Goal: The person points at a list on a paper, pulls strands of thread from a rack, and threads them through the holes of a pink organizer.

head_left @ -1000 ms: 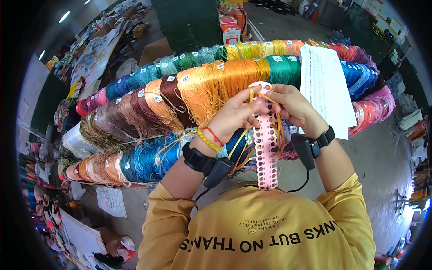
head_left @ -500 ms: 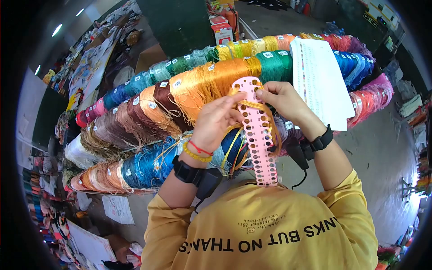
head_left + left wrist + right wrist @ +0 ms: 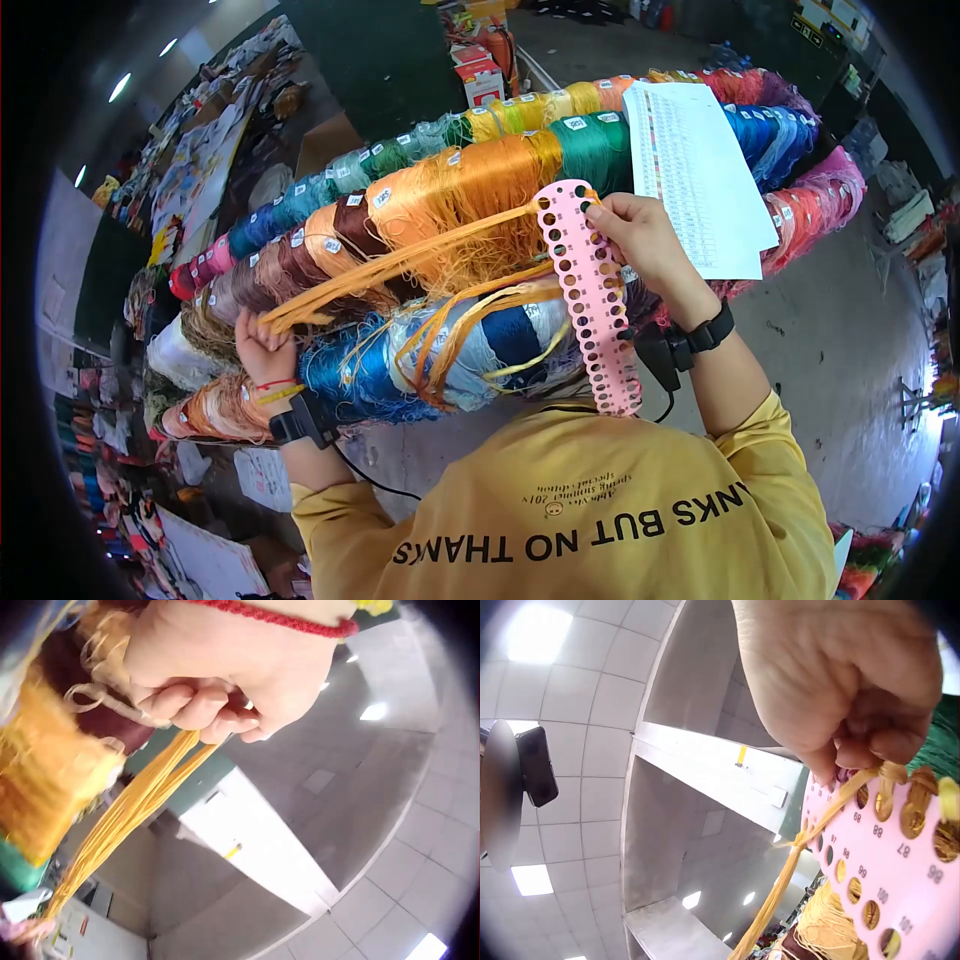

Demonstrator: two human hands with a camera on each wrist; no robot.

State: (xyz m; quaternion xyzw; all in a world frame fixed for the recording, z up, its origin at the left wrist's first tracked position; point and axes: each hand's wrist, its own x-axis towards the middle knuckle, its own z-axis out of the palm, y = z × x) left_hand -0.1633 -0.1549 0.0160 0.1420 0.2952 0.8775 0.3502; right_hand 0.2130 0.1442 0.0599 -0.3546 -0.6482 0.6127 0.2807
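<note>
A bundle of orange-yellow thread runs taut from the top of a pink perforated strip down to my left hand, far to the left. Curled fingers of the left hand grip the thread in the left wrist view. My right hand pinches the strip's upper right edge. In the right wrist view, the right hand holds the numbered pink strip, where thread is looped through several holes; its fingertips partly hide the edge.
Rows of coloured thread bundles with small labels lie across the middle. Printed white sheets rest on them at the right. Loose orange and yellow strands hang over the blue bundles. Boxes stand behind.
My left hand has moved away from the strip, down and to the left, drawing the orange-yellow thread out straight. The right hand stays at the strip's top edge.
</note>
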